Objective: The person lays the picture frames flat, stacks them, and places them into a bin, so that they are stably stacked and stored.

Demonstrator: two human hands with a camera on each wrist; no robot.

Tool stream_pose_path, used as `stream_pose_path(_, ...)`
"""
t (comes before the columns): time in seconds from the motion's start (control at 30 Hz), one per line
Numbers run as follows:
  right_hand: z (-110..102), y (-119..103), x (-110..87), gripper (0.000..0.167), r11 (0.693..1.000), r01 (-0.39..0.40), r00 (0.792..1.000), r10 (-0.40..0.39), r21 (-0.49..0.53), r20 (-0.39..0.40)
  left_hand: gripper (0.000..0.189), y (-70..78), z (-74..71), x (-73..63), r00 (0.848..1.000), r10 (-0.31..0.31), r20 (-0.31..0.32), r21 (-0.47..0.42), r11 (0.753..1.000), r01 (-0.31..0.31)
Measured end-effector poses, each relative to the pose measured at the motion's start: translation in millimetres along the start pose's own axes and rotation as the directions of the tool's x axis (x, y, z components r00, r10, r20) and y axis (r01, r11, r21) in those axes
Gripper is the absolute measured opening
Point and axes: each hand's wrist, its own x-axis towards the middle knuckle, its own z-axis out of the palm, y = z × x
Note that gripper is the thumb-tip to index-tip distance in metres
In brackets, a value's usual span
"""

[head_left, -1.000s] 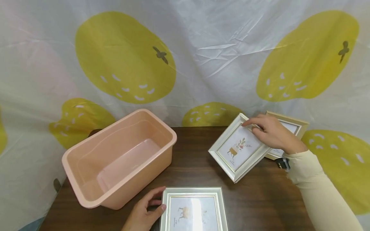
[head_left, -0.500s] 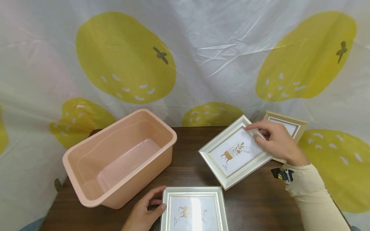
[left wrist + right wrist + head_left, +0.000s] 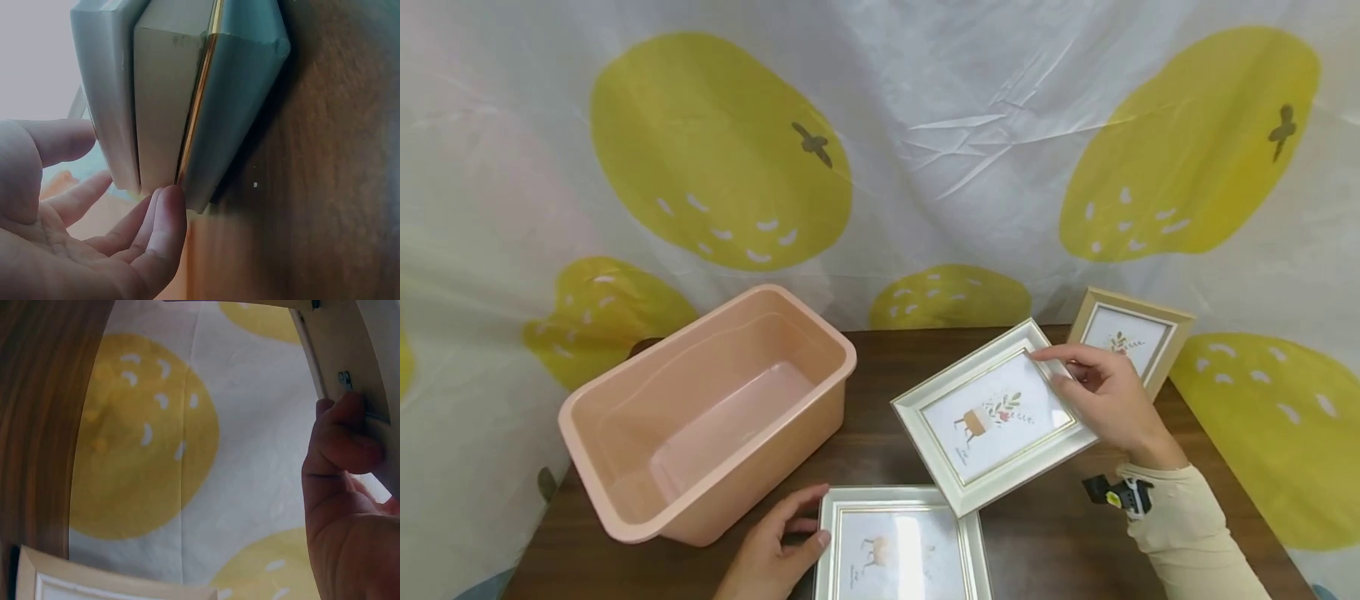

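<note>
In the head view, my right hand (image 3: pixel 1116 406) grips a silver-white picture frame (image 3: pixel 906 400) by its right side and holds it tilted. Its near corner overlaps another silver-white picture frame (image 3: pixel 838 567) lying at the front. The right wrist view shows the fingers (image 3: pixel 350 450) against the held frame's back (image 3: pixel 340 347). My left hand (image 3: pixel 775 546) touches the left side of the front frame with relaxed, bent fingers. The left wrist view shows this frame topping a stack of picture frames (image 3: pixel 165 106), with thumb and fingertips against their edges.
A deep pink plastic bin (image 3: pixel 790 442) stands on the left of the dark wooden table (image 3: pixel 880 450). At the back right, a beige picture frame (image 3: pixel 1172 346) is propped upright, partly behind my right hand. A lemon-patterned curtain (image 3: pixel 880 167) hangs along the table's back.
My right hand has brought the silver-white frame leftward and nearer, over the corner of the front frame. More of the beige frame is uncovered. The left hand has stayed in place.
</note>
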Motion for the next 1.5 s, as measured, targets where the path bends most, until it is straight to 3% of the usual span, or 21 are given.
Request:
stream_pose_path(0.27,18.9,-5.5,-18.8,0.033,0.994,0.055,0.998,-0.051,0.093,-0.036,0.042,16.9,2.1,1.7,0.996,0.026,-0.084,0.104,0.994,-0.018)
stream_pose_path(0.5,30.8,-12.4,-33.9,0.031,0.981,0.073,0.997,-0.072,0.177,-0.011,0.035,36.5,7.1,7.1,0.974,0.140,-0.176,0.070,0.989,-0.129)
stream_pose_path(0.6,35.9,-13.6,-40.7,0.032,0.973,0.106,0.994,-0.105,0.207,-0.016,0.032,44.0,10.4,10.3,0.968,0.176,-0.177,0.057,0.984,-0.168)
stream_pose_path(0.77,43.8,-15.9,-49.8,0.035,0.963,0.141,0.989,-0.147,0.229,0.011,0.029,54.6,13.9,18.5,0.960,0.256,-0.109,0.009,0.966,-0.257)
stream_pose_path(0.93,49.7,-17.4,-56.1,0.039,0.955,0.164,0.985,-0.173,0.248,0.015,0.031,61.9,17.4,26.5,0.947,0.322,0.003,-0.049,0.946,-0.321)
stream_pose_path(1.13,53.7,-16.3,-59.3,0.048,0.888,0.311,0.948,-0.313,0.338,-0.051,0.033,70.9,21.3,34.8,0.928,0.362,0.089,-0.075,0.932,-0.356)
stream_pose_path(1.27,54.2,-19.4,-59.8,0.051,0.862,0.348,0.934,-0.351,0.369,-0.063,0.034,76.6,20.2,39.9,0.914,0.387,0.122,-0.096,0.921,-0.377)
stream_pose_path(1.43,56.5,-24.7,-61.0,0.053,0.843,0.368,0.924,-0.378,0.393,-0.054,0.038,79.0,18.6,47.3,0.883,0.426,0.197,-0.166,0.902,-0.398)
stream_pose_path(1.5,58.2,-26.6,-61.7,0.054,0.833,0.374,0.920,-0.389,0.407,-0.049,0.042,78.5,17.5,48.7,0.857,0.441,0.268,-0.227,0.893,-0.388)
